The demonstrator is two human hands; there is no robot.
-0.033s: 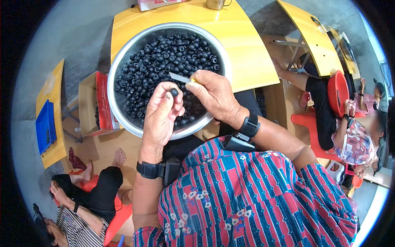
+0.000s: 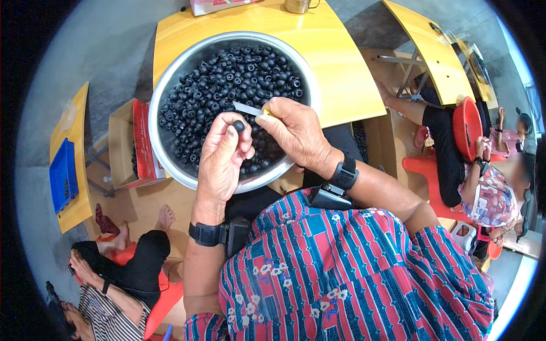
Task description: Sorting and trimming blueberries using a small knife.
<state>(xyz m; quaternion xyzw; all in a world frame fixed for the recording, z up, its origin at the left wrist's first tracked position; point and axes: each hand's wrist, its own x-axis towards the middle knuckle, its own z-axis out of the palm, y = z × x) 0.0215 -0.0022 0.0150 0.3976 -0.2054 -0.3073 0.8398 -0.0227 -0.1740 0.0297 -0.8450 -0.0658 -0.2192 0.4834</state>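
Note:
My left hand [image 2: 220, 153] is closed, pinching a black round piece [image 2: 239, 126] between thumb and fingers above the bowl. Just to its right, my right hand [image 2: 298, 131] grips a utility knife [image 2: 248, 108]. Its bare blade points left, and a bit of yellow handle shows at the fingers. Blade and piece look slightly apart. Below both hands a wide metal bowl [image 2: 156, 136] holds a heap of small black round pieces [image 2: 227, 79], many with a hole in them. The bowl's near rim is partly behind my hands and wrists.
A yellow table [image 2: 347, 74] lies beyond the bowl, with a metal mug [image 2: 297, 5] at its far edge. An open cardboard box [image 2: 122, 142] stands left. Co-workers sit at both sides, one with a red basin [image 2: 467, 128]. A blue tray [image 2: 62, 176] is far left.
The black piece in my left hand has turned and shifted very slightly left. The knife blade has moved a touch to the left and down. Both grips are the same.

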